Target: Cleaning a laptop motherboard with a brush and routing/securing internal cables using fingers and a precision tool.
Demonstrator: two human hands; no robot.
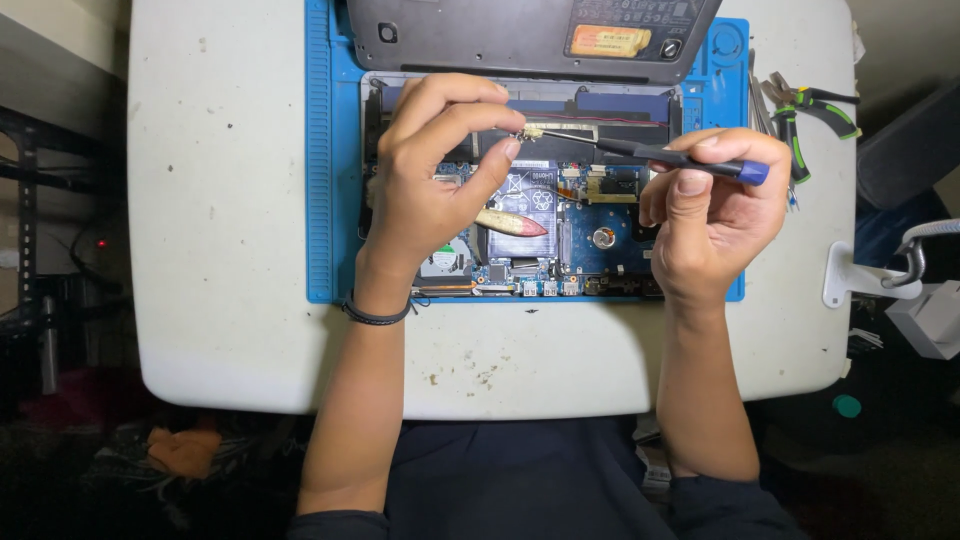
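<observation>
The left hand [430, 170] pinches a tiny screw [527, 131] (light, easily dropped) while the right hand [710, 205] grips the screwdriver [650, 153] by its handle.

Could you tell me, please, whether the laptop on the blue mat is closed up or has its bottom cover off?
Cover off: the laptop shows its bare circuit board and fan, and the dark cover lies behind it.

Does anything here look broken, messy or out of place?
The laptop lies opened, circuit boards bare, its dark cover lifted off behind it. The white table is speckled and stained near its front edge. Green-handled pliers lie loose at the right.
</observation>
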